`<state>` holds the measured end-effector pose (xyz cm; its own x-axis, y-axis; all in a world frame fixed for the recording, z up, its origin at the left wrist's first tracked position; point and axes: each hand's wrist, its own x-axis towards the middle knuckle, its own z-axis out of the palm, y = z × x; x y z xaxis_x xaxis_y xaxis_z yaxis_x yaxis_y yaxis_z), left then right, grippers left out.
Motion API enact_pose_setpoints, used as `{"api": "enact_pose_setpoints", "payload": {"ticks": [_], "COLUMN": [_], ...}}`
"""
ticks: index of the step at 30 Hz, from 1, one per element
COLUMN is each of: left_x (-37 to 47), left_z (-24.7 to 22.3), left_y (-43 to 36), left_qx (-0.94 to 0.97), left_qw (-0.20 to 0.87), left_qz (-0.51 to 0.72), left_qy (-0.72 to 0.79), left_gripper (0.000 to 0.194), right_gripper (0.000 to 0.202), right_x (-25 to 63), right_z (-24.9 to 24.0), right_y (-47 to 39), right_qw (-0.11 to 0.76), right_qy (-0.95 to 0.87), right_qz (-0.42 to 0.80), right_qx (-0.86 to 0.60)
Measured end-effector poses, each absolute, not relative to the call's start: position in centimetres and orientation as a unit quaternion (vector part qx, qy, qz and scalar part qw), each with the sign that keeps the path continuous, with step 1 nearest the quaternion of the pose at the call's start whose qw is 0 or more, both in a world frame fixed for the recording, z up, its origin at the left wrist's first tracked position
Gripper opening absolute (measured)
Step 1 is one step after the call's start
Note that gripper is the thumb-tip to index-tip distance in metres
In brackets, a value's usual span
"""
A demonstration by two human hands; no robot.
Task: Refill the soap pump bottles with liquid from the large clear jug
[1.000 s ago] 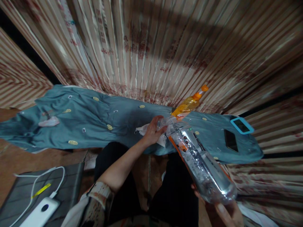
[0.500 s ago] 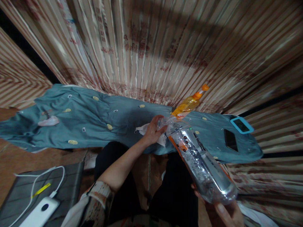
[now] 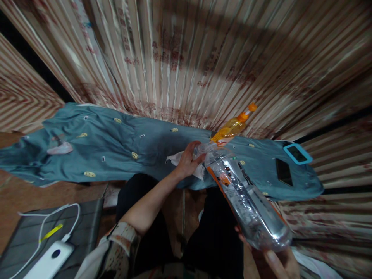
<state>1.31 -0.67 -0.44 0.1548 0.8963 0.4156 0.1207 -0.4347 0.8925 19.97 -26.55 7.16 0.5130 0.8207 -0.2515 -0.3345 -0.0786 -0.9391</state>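
A large clear plastic bottle (image 3: 247,197) with an orange-edged label lies tilted in the air, its base toward me at the lower right. My right hand (image 3: 276,259) supports that base from below, fingers around it. At the narrow upper end, my left hand (image 3: 187,161) is closed on clear plastic; I cannot tell whether this is the bottle's neck or a separate piece. A crumpled white tissue (image 3: 199,172) lies under my left hand. Just beyond stands a bottle of orange-yellow liquid (image 3: 231,130) with an orange cap, its lower part partly hidden by the clear bottle.
A blue-green cloth (image 3: 151,139) covers the long, narrow surface. A dark phone (image 3: 284,172) and a blue-framed device (image 3: 298,154) lie at its right end, a small clear-and-pink item (image 3: 60,148) at its left. A white power bank (image 3: 49,261) with cable rests lower left. Pleated curtains (image 3: 174,58) hang behind.
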Motion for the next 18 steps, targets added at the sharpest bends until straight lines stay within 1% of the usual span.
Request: {"api": "enact_pose_setpoints", "payload": {"ticks": [4,8,9,11,15,18], "left_x": [1.29,1.35,1.36,1.37,1.40,1.45], "left_z": [-0.53,-0.61,-0.60,-0.57,-0.53,-0.54], "left_y": [-0.65,-0.61,-0.61,-0.63,-0.63,-0.61], "left_qx": [0.663,0.664,0.664,0.664,0.661,0.659], "left_qw": [0.374,0.368,0.367,0.366,0.367,0.364], "left_qz": [0.529,0.531,0.531,0.532,0.533,0.537], "left_qy": [0.376,0.377,0.377,0.376,0.379,0.382], "left_gripper": [0.044,0.042,0.042,0.042,0.043,0.042], "right_gripper": [0.068,0.054,0.054,0.060,0.081,0.085], "right_x": [19.87,19.87,19.88,19.93,19.99,19.96], "right_z": [7.39,7.43,7.39,7.25,6.97,6.99], "right_y": [-26.50,-26.52,-26.53,-26.55,-26.54,-26.56], "right_qw": [0.648,0.639,0.637,0.640,0.643,0.645], "right_qy": [-0.209,-0.238,-0.242,-0.239,-0.229,-0.214], "right_qz": [0.449,0.449,0.449,0.446,0.448,0.445], "right_qx": [-0.578,-0.578,-0.577,-0.578,-0.577,-0.584]}}
